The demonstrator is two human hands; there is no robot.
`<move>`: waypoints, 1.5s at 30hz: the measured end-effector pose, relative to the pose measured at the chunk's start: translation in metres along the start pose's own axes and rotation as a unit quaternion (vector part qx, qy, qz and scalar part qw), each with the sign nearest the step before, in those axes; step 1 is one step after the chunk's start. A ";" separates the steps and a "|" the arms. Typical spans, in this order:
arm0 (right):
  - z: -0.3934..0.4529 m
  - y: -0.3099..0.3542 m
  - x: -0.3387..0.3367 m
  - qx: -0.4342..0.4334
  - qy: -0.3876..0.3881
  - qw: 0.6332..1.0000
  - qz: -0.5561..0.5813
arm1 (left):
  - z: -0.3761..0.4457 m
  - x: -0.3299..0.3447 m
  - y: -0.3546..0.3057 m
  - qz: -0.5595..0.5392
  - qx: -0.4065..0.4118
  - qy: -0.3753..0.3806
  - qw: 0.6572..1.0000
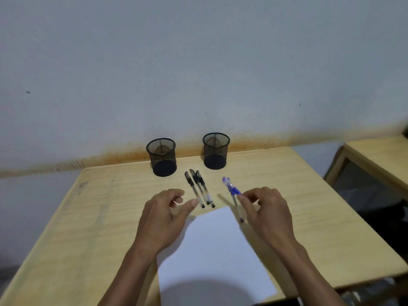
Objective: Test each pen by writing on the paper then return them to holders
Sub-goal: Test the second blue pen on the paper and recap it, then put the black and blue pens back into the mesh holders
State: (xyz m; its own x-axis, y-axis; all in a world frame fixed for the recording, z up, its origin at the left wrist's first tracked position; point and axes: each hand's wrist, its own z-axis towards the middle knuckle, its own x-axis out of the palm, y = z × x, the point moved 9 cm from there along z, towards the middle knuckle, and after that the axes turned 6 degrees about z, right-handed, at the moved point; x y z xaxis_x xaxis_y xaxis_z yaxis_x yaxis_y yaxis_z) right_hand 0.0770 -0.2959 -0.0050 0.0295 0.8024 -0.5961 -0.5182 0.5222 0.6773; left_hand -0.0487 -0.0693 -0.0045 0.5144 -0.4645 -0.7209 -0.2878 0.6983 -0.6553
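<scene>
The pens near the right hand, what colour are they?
Blue pens, seen from the head view.

A pale wooden table (pixel 106 217) stands against a stained grey wall (pixel 198 62), near a second wooden table (pixel 379 155)

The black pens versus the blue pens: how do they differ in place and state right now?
The black pens, three of them, lie untouched side by side in front of the left holder; the blue pens lie nearer the right holder, their count unclear. The right hand has its fingertips on the blue pens, while the left hand hovers open beside the black ones. All lie on the table, outside the holders.
</scene>
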 end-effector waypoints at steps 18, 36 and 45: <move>0.043 -0.049 0.063 0.172 0.118 0.961 -0.185 | 0.088 0.085 0.011 0.336 -0.147 0.028 0.930; 0.063 -0.025 0.083 0.079 0.261 0.939 -0.212 | 0.103 0.086 -0.008 0.221 -0.010 0.071 0.973; 0.093 0.016 0.042 0.059 0.042 0.985 0.154 | 0.093 0.009 -0.028 -0.256 -0.024 -0.089 0.962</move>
State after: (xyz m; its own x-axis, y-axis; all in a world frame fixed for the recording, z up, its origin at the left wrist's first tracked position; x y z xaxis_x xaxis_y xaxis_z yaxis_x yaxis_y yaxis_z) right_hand 0.1493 -0.2271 0.0211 -0.1876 0.9034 -0.3855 -0.3890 0.2921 0.8737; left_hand 0.0387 -0.0424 0.0281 0.7278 -0.6368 -0.2544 0.0044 0.3752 -0.9269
